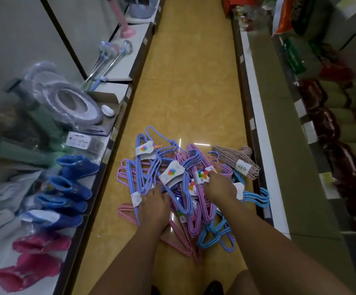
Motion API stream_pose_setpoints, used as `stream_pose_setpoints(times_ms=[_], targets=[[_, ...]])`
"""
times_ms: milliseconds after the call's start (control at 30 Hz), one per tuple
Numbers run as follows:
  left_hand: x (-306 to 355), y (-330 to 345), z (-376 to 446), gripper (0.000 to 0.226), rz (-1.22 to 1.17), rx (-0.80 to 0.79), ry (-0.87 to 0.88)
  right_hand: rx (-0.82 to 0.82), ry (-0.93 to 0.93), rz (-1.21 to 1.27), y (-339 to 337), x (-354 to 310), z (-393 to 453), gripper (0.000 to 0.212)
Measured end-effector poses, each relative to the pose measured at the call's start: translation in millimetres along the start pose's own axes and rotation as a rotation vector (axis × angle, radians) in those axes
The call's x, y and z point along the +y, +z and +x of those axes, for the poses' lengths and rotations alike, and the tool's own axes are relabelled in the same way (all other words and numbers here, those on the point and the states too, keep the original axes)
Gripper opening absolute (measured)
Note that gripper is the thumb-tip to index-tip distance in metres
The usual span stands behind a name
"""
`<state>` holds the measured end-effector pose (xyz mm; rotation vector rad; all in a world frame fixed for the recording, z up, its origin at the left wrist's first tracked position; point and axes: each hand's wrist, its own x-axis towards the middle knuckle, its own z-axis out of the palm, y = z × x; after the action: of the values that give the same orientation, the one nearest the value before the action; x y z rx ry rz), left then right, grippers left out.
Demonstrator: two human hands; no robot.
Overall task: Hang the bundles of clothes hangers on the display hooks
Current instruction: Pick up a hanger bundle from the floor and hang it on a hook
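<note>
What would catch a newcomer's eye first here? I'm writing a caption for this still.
The tangled pile of pastel hanger bundles on the yellow floor, mid-aisle. The left hand and right hand are both reaching into it. Blue boots and pink boots line the left shelf.

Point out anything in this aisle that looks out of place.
The hanger bundles lie in a tangled heap on the yellow floor between the shelves, not on hooks. Both hands, left hand and right hand, reach into it.
</note>
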<state>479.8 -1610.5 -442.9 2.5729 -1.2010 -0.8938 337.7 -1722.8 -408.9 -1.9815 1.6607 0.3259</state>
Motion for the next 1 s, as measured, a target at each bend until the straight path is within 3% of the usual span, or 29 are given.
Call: stream_pose_setpoints(times_ms=[233, 400, 633, 867, 933, 1000], targets=[[-30, 109, 89, 0.05, 0.028, -0.016, 0.037, -0.001, -0.026, -0.015, 102, 19, 98, 0.031], [-57, 175, 145, 0.055, -0.095, -0.032, -0.001, -0.038, -0.047, 0.051, 175, 28, 152, 0.032], [-65, 238, 181, 0.063, -0.382, -0.104, -0.162, -0.055, 0.008, 0.318, 240, 33, 177, 0.068], [-50, 245, 178, 0.072, -0.615, -0.154, -0.227, -0.12, 0.111, 0.408, 253, 36, 182, 0.084], [-47, 245, 180, 0.071, -0.663, -0.142, -0.246, -0.168, 0.148, 0.418, 256, 33, 183, 0.079], [-48, 244, 180, 0.069, -0.668, -0.138, -0.274, -0.183, 0.162, 0.391, 258, 30, 184, 0.059]])
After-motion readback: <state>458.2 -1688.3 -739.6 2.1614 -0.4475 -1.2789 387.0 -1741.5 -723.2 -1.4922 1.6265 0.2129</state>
